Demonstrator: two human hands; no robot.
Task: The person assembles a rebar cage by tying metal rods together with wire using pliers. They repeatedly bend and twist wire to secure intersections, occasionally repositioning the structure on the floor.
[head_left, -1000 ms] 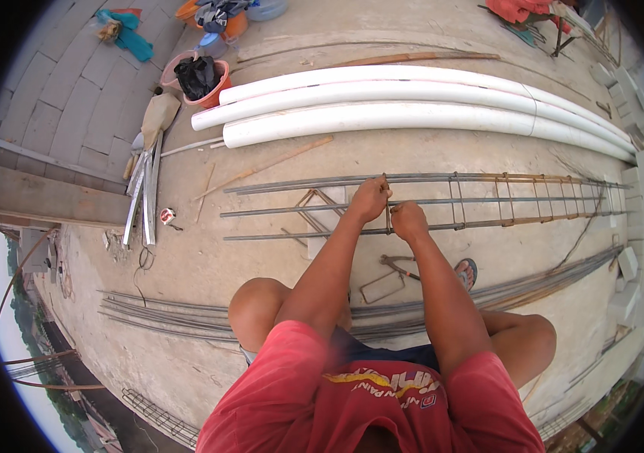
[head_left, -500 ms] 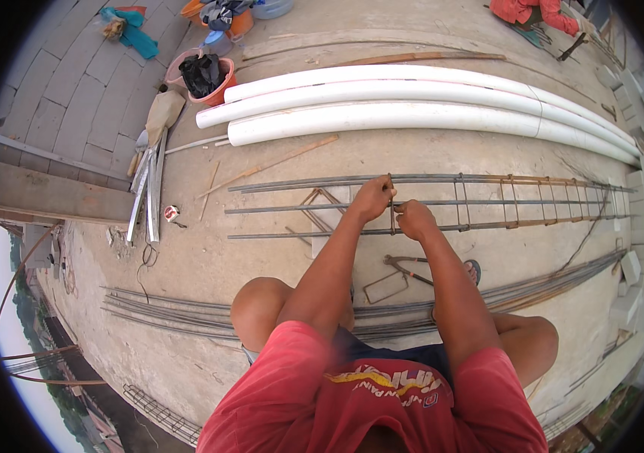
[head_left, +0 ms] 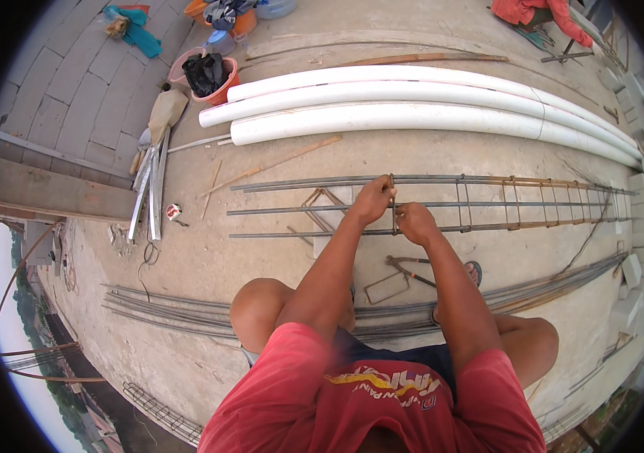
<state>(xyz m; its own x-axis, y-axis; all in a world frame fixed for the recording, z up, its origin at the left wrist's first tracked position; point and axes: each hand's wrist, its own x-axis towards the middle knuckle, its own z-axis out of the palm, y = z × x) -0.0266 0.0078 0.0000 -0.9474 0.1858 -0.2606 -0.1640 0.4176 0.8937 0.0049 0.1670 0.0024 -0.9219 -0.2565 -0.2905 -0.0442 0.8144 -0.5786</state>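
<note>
Your left hand (head_left: 373, 199) looks pinched tight on the upper part of a metal ring (head_left: 394, 220), with your right hand (head_left: 417, 223) curled closed on it lower down. Can't tell if anything else is tucked in there. That ring spans the long steel bars (head_left: 276, 211), mid-frame. Progress-wise, I'd say the rings further right (head_left: 515, 202) are already on, while the bars' left ends are bare. Pincers (head_left: 393, 261) lie just below your hands, white pipes (head_left: 382, 119) up top.
</note>
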